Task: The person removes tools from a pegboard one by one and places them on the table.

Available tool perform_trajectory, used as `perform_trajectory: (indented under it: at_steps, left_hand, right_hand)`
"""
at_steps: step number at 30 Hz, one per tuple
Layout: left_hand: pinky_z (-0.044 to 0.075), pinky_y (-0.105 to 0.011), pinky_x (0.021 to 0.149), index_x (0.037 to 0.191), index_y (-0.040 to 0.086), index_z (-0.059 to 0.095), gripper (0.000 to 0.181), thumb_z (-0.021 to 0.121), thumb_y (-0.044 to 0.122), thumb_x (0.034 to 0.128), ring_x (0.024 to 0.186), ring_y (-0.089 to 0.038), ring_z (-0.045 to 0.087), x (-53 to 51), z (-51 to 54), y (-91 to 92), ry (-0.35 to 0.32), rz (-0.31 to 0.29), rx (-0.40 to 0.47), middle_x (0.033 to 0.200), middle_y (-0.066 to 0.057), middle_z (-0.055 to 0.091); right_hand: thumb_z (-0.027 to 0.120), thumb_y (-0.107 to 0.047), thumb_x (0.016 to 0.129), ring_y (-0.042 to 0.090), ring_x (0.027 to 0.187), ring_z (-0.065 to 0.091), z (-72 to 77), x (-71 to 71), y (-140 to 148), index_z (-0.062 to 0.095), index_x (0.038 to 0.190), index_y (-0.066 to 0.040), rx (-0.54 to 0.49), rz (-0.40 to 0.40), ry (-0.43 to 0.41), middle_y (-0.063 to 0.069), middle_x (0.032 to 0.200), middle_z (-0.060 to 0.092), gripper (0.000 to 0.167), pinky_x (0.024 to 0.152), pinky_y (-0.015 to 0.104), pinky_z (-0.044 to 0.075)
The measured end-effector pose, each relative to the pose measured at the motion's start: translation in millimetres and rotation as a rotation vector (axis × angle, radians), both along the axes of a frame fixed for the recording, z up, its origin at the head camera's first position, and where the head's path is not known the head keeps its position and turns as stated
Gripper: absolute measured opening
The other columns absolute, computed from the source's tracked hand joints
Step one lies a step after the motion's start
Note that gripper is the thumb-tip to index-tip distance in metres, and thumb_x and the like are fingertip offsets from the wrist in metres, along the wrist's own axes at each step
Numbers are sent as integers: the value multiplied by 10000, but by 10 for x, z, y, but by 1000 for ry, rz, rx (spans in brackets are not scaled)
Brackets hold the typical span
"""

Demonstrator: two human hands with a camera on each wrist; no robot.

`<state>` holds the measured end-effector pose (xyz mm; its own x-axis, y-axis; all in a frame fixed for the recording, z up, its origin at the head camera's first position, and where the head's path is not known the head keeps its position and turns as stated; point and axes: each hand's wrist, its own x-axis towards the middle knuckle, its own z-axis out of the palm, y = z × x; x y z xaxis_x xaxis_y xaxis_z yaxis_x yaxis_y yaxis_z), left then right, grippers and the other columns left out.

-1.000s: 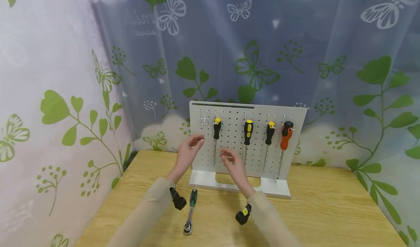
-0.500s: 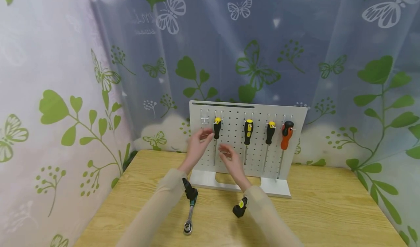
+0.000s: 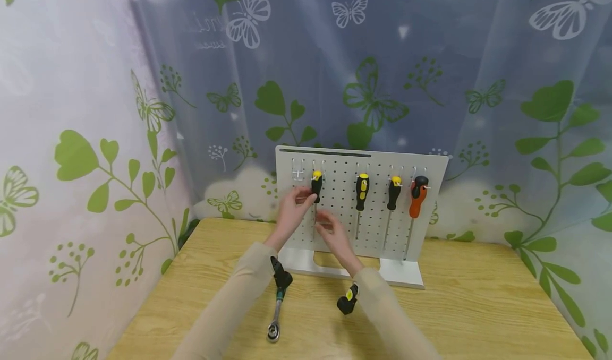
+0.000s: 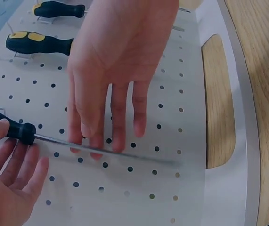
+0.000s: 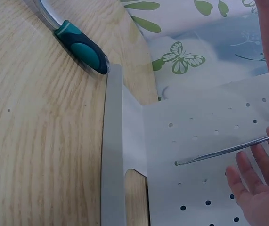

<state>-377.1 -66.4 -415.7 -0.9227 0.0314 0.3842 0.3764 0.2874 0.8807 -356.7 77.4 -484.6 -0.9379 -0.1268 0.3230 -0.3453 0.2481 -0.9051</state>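
Observation:
The leftmost black-and-yellow screwdriver hangs upright from a hook on the white pegboard. My left hand holds its handle low down, thumb in front and fingers behind, as the left wrist view shows of the screwdriver and left hand. Lower and to the right, my right hand is beside the thin metal shaft, fingers extended. In the left wrist view the right hand has its fingertips at the shaft; contact is unclear. The right wrist view shows the right hand near the shaft.
Farther right on the board hang a black-and-yellow screwdriver, another one and a red-and-black one. A clear hook sits at the upper left. On the wooden table, a green-handled ratchet lies below my left wrist.
My left hand has moved right and up to the leftmost screwdriver and taken hold of its handle. The right hand has shifted slightly left, closer to the shaft.

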Motion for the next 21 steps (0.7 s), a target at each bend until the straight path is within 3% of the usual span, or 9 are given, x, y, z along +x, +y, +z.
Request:
perform_trajectory:
  at_steps: [3, 11, 17, 21]
  left_hand:
    - [572, -403, 976, 1229, -33, 649, 326, 677, 189, 992, 1099, -337, 669, 24, 14, 10, -3, -7, 0, 1224, -195, 667]
    - [573, -401, 977, 1232, -33, 654, 345, 675, 218, 995, 1110, -337, 670, 52, 46, 29, -9, -10, 23, 1223, -196, 674]
    - [538, -399, 1034, 1296, -41, 619, 387, 668, 202, 999, 1171, -344, 642, 13, 59, 32, -11, -43, 114, 1268, -216, 662]
    - [531, -396, 1040, 1319, -45, 605, 395, 668, 176, 998, 1185, -341, 631, -10, 69, 34, -19, -60, 163, 1279, -226, 656]
  right_hand:
    - [582, -104, 1035, 370, 1155, 623, -26, 21, 8, 564, 1373, 15, 0, 18, -16, 202, 1257, 661, 359, 1006, 501, 537]
    - [549, -149, 1058, 388, 1115, 650, -141, 91, 33, 580, 1370, 5, -117, 70, -60, 221, 1215, 684, 350, 976, 499, 564]
    - [561, -65, 1038, 449, 1101, 648, -163, 191, -5, 564, 1349, 83, -176, 77, -38, 291, 1211, 662, 345, 956, 506, 575]
    - [599, -33, 1011, 428, 1065, 672, -185, 207, -8, 588, 1344, 45, -162, 49, -39, 264, 1188, 682, 343, 906, 445, 607]
